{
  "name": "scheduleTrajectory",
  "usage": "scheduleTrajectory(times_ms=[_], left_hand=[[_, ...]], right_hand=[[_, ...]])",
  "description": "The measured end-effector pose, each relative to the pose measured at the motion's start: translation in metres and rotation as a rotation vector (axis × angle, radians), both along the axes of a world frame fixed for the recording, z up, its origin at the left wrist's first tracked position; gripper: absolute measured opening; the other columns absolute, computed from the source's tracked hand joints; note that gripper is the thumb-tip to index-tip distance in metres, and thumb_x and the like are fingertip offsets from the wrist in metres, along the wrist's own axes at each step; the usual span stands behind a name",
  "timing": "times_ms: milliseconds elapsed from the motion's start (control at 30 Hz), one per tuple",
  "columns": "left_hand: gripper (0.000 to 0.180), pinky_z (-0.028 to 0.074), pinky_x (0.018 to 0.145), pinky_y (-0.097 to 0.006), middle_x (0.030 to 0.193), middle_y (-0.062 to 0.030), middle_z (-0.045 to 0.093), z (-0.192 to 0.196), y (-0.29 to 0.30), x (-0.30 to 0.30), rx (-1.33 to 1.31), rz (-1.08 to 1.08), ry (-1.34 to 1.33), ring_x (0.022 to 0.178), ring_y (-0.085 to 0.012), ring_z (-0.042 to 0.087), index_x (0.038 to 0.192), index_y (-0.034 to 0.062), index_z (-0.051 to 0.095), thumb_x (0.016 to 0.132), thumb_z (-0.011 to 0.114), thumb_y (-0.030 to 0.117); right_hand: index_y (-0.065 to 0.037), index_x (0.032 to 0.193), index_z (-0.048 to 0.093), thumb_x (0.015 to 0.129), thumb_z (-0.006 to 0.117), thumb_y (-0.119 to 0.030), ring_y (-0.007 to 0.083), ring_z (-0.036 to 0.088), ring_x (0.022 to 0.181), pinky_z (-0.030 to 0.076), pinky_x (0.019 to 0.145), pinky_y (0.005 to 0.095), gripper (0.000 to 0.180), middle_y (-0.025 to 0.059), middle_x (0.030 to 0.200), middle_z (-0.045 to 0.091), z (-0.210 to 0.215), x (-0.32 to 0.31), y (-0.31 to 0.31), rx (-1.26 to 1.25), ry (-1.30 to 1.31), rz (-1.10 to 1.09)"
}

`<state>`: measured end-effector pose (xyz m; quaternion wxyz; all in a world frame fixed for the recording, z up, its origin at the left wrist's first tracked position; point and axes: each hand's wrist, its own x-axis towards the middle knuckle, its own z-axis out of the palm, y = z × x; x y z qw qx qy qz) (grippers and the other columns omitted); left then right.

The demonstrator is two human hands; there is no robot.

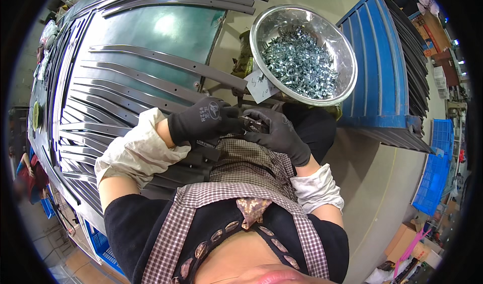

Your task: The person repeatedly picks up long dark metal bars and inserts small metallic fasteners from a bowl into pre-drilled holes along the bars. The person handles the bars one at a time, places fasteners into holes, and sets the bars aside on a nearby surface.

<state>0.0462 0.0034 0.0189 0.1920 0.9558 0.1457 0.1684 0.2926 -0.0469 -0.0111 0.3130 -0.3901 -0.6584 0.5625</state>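
— What are my hands on?

— My left hand (204, 120) and right hand (279, 133), both in dark gloves, meet at my lap, fingertips almost touching. Between them sits a small metal clip (250, 123), pinched from both sides; the left fingers are curled together over one end and the right fingers close on the other. It is mostly hidden by the gloves, so I can't tell its exact shape.

— And around them?

— Just beyond my hands is a steel bowl (347, 57) heaped with shiny clips (299, 62), with a paper tag (259, 85) leaning on its near rim. To my left, dark curved metal strips (115, 100) lie fanned out in rows across a table (166, 27), and the end of one reaches under my left hand. To my right stands a blue rack (375, 47) with more dark strips stacked edgewise. Blue crates (432, 175) sit further right on the floor.
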Motion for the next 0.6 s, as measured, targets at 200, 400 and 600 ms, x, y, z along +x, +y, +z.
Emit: scheduleTrajectory(times_ms=[200, 400, 600], left_hand=[[0.031, 0.053, 0.068, -0.039, 0.091, -0.0072, 0.066, -0.002, 0.01, -0.001, 0.007, -0.056, 0.076, 0.078, -0.0277, 0.066, 0.11, 0.0131, 0.072, 0.079, 0.071, 0.02], [0.045, 0.049, 0.088, -0.043, 0.104, -0.0108, 0.068, -0.005, 0.077, -0.02, 0.178, 0.335, -0.064, 0.094, -0.0321, 0.064, 0.117, 0.0099, 0.069, 0.075, 0.078, 0.024], [0.046, 0.044, 0.094, -0.043, 0.105, -0.0138, 0.068, -0.019, 0.085, -0.036, -0.113, 0.312, 0.094, 0.099, -0.0337, 0.062, 0.117, 0.0059, 0.068, 0.075, 0.077, 0.021]], right_hand=[[0.001, 0.128, 0.06, 0.079, 0.084, -0.022, 0.0161, 0.064, 0.098, 0.051, 0.088, 0.0311, 0.059, 0.012, 0.111, 0.068, 0.007, 0.0, 0.009, -0.117, 0.092, 0.007], [0.002, 0.127, 0.06, 0.084, 0.08, -0.015, 0.0092, 0.06, 0.078, 0.051, 0.07, 0.0258, 0.051, 0.0044, 0.098, 0.07, -0.012, 0.006, 0.031, 0.092, -0.129, -0.251], [-0.002, 0.127, 0.062, 0.088, 0.073, -0.013, 0.0139, 0.066, 0.075, 0.05, 0.064, 0.028, 0.042, 0.0078, 0.092, 0.071, -0.018, -0.002, 0.047, -0.054, -0.086, -0.266]])
